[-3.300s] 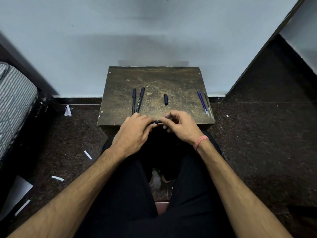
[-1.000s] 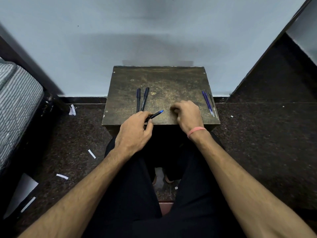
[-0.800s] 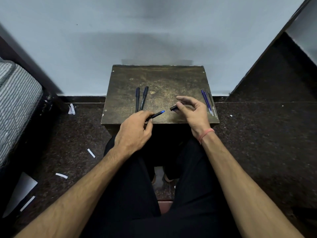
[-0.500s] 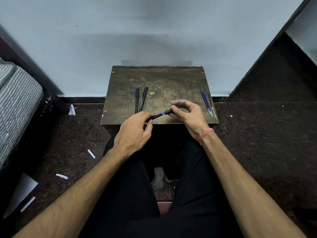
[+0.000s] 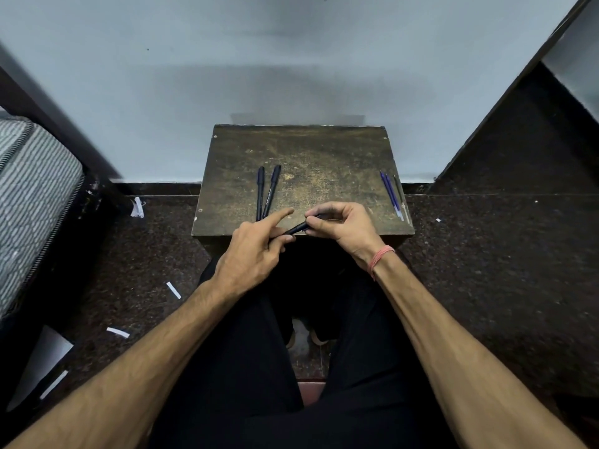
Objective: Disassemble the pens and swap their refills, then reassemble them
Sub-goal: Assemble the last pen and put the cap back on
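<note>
Two hands meet over the near edge of my small wooden table [image 5: 324, 150], and between them I hold one dark pen [image 5: 297, 228]. My left hand [image 5: 256, 251] grips its lower end with the curled fingers and thumb, while my index finger sticks out straight toward the table. My right hand [image 5: 340, 226] pinches the pen's upper end between thumb and fingertips, the fingers curled round it; a pink thread band [image 5: 381, 258] circles that wrist. The pen lies slanted, its right end higher, just above the table's front edge.

On the table's left side lie two more dark pens [image 5: 267, 192] side by side, nearly touching, tips pointing away from me. One carries pale lettering along its barrel, too small for me to read. Near the right edge lie the loose refills [image 5: 392, 196], blue ones with a thinner dark one beside them, well apart from the pens. White paper scraps [image 5: 173, 290] lie scattered on the dark floor to my left.
</note>
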